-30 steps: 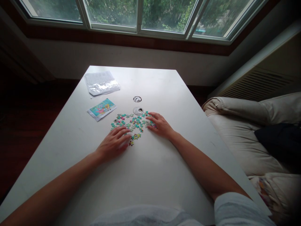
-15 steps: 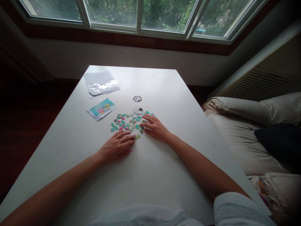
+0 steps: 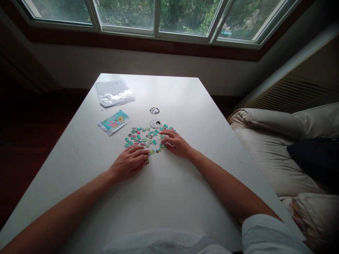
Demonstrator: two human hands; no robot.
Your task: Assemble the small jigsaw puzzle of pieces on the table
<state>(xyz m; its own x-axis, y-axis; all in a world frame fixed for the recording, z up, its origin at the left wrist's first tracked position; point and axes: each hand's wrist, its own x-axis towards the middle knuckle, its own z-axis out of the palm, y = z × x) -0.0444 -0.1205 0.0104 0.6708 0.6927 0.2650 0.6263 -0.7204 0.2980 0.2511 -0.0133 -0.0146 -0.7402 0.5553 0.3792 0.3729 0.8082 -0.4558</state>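
Note:
Many small jigsaw puzzle pieces, green, pink and yellow, lie loosely in a rough ring on the white table. At the near left of the ring rests my left hand, palm down with its fingers reaching forward. A small dark puzzle piece shows by its fingertips, and the thumb is mostly hidden. On the right side my right hand has its fingers apart, their tips over the pieces there. Neither hand visibly lifts a piece. A picture card with cartoon figures on blue lies to the left of the pieces.
Clear plastic sleeves with paper lie at the far left of the table. Two round inserts, one a grommet, sit in the tabletop behind the pieces. A cream sofa stands on the right, and a window is beyond the table.
My left hand has drawn slightly left, uncovering yellow pieces and the dark piece by its fingertips. My right hand has shifted slightly right, its fingers a little more bent.

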